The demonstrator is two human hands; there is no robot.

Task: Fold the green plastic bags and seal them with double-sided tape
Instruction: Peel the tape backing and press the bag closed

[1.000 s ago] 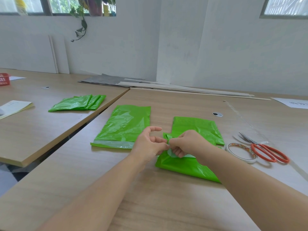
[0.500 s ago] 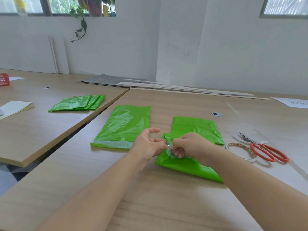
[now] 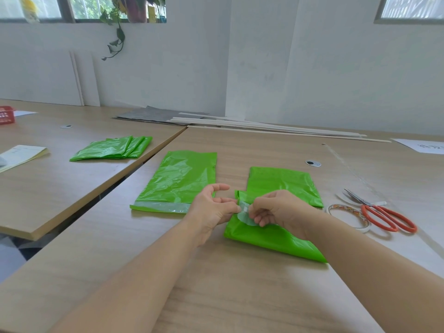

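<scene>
Folded green bag (image 3: 276, 239) under both hands, left hand (image 3: 212, 210) and right hand (image 3: 276, 209) pinching tape strip (image 3: 245, 213), tape roll (image 3: 348, 216) and scissors (image 3: 382, 215) right of bag, flat bag (image 3: 177, 181) left of it

flat bag (image 3: 179, 181) left of folded bag (image 3: 278, 227) on near table (image 3: 216, 284) | tape roll (image 3: 348, 215) and scissors (image 3: 382, 215) right of it | bag stack (image 3: 113, 149) on left table (image 3: 48, 183)

The wooden table (image 3: 216, 296) is seen from one head-worn wide-angle camera, aimed forward and downward, at close range
</scene>
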